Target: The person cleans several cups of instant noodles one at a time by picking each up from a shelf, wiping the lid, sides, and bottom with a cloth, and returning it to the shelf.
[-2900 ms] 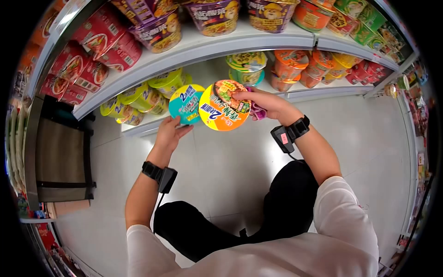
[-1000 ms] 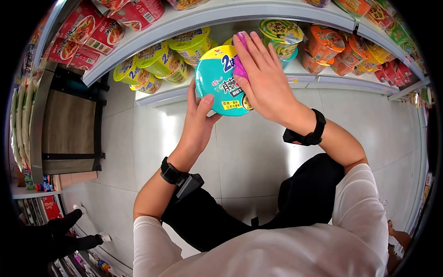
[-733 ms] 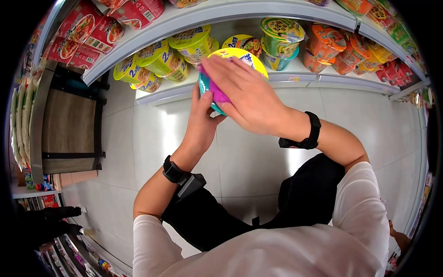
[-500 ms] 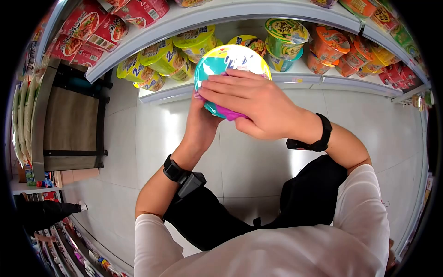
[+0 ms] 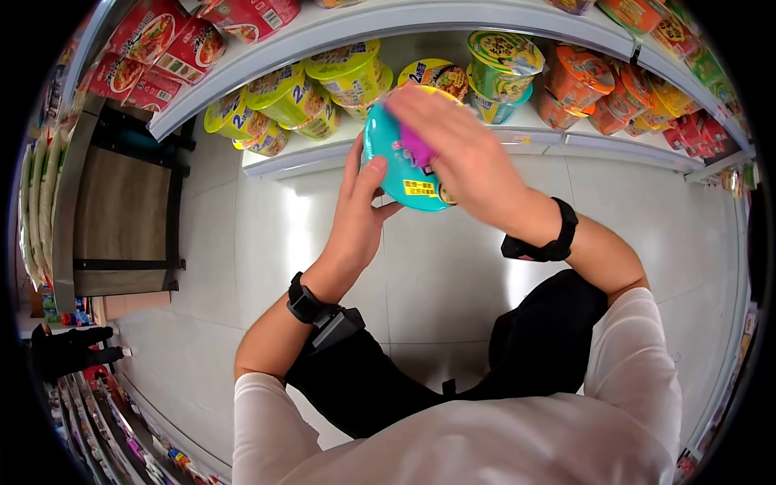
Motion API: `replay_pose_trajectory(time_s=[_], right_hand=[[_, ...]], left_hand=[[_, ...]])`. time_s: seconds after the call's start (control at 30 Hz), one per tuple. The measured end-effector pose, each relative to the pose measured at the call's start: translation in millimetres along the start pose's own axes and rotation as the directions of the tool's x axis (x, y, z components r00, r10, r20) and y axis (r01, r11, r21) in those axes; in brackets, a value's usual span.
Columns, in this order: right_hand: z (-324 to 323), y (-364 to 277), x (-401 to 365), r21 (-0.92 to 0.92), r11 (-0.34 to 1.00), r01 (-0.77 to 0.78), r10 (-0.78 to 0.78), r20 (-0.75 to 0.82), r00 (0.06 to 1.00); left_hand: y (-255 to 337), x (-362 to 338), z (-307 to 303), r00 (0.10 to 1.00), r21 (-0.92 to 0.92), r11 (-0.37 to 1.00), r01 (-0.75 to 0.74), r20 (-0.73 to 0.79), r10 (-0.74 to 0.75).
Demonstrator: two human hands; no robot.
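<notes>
A teal instant noodle bowl [image 5: 385,175] is held out in front of the lower shelf, its round printed face turned up toward me. My left hand [image 5: 356,214] grips it at the left edge, thumb on the face and fingers around the side. Across its right part lies my right hand [image 5: 469,158], slightly blurred, pressing a purple cloth [image 5: 417,149] against the surface. The hand and cloth cover much of the bowl's right side.
Noodle bowls in yellow [image 5: 279,93], green [image 5: 503,69] and orange [image 5: 578,77] stand on the lower shelf [image 5: 339,158]. Red noodle tubs [image 5: 153,36] fill the upper left. A brown-panelled stand [image 5: 125,214] is at left; another person's dark-clothed legs [image 5: 77,347] show beyond it.
The bowl has been turned, so its teal face with a yellow label now shows. My right hand and the cloth have shifted up and right across it. The other person's legs have moved.
</notes>
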State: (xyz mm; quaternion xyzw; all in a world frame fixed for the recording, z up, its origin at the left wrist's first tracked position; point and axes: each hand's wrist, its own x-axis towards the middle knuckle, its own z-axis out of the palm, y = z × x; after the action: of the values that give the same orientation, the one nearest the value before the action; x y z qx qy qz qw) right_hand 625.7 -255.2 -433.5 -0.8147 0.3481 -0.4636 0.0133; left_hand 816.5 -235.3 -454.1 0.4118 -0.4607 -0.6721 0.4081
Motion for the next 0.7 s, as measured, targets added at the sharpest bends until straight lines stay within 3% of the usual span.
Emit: replay_pose_trajectory(time_s=[0.1,0.17,0.2,0.27,0.3,0.33,0.37,0.4,0.47,0.53,0.57,0.6,0.63,0.67,0.7], right_hand=[[5.6,-6.3,-2.8,0.085,0.996,0.038,-0.044,0.061,0.997],[-3.3,-4.2,-5.2,0.287,0.945,0.159,-0.23,0.235,0.944],[-9.9,-1.3,-5.5,0.291,0.943,0.162,-0.235,0.237,0.942],[-25.1,10.1,-4.1,0.281,0.956,0.088,-0.153,0.218,0.964],[-28.5,18.6,0.7,0.135,0.984,0.115,-0.13,0.113,0.985],[-31.1,18.4,1.4,0.135,0.984,0.114,-0.13,0.112,0.985],[-32.8,14.9,-1.4,0.279,0.945,-0.169,0.18,-0.014,0.984],[-35.3,14.7,-1.9,0.428,0.812,-0.397,0.481,-0.106,0.87],[-26.2,14.5,-6.1,0.512,0.773,-0.374,0.463,-0.053,0.885],[-10.1,14.2,-11.8,0.601,0.721,-0.345,0.44,-0.012,0.898],[-3.4,13.8,-15.8,0.611,0.722,-0.325,0.445,-0.051,0.894],[2.3,12.6,-16.2,0.626,0.72,-0.3,0.445,-0.085,0.891],[7.2,13.8,-11.2,0.745,0.581,-0.327,0.536,-0.049,0.843],[8.9,12.9,-11.6,0.745,0.581,-0.327,0.536,-0.049,0.843],[10.5,11.5,-13.1,0.821,0.398,-0.41,0.641,0.071,0.765]], left_hand=[[-4.3,3.8,-7.6,0.987,-0.15,0.983,0.105,-0.104,-0.122],[-4.0,3.8,-17.3,0.986,-0.225,0.963,0.149,-0.045,-0.163],[-3.7,2.7,-21.8,0.979,-0.293,0.936,0.196,0.013,-0.201],[-0.2,-1.1,-19.1,0.981,-0.264,0.948,0.179,-0.019,-0.191],[4.4,-2.5,-14.4,0.972,-0.32,0.925,0.206,-0.044,-0.232],[9.5,0.1,-10.1,0.961,-0.369,0.9,0.232,-0.056,-0.271],[7.4,-4.0,-9.6,0.957,-0.386,0.891,0.24,-0.062,-0.285],[8.0,-1.5,-9.9,0.964,-0.455,0.853,0.254,0.043,-0.264],[6.9,1.9,-9.6,0.96,-0.524,0.804,0.282,0.153,-0.236],[7.0,3.9,-13.1,0.889,-0.537,0.742,0.402,0.422,-0.177],[1.1,5.7,-16.6,0.885,-0.534,0.74,0.408,0.429,-0.178],[-5.2,6.6,-19.8,0.923,-0.467,0.828,0.31,0.358,-0.143],[-10.2,6.4,-23.1,0.953,-0.386,0.899,0.207,0.286,-0.097],[-15.2,7.5,-23.9,0.953,-0.386,0.899,0.207,0.286,-0.097],[-16.4,7.8,-19.1,0.984,-0.226,0.974,0.008,0.175,0.032]])
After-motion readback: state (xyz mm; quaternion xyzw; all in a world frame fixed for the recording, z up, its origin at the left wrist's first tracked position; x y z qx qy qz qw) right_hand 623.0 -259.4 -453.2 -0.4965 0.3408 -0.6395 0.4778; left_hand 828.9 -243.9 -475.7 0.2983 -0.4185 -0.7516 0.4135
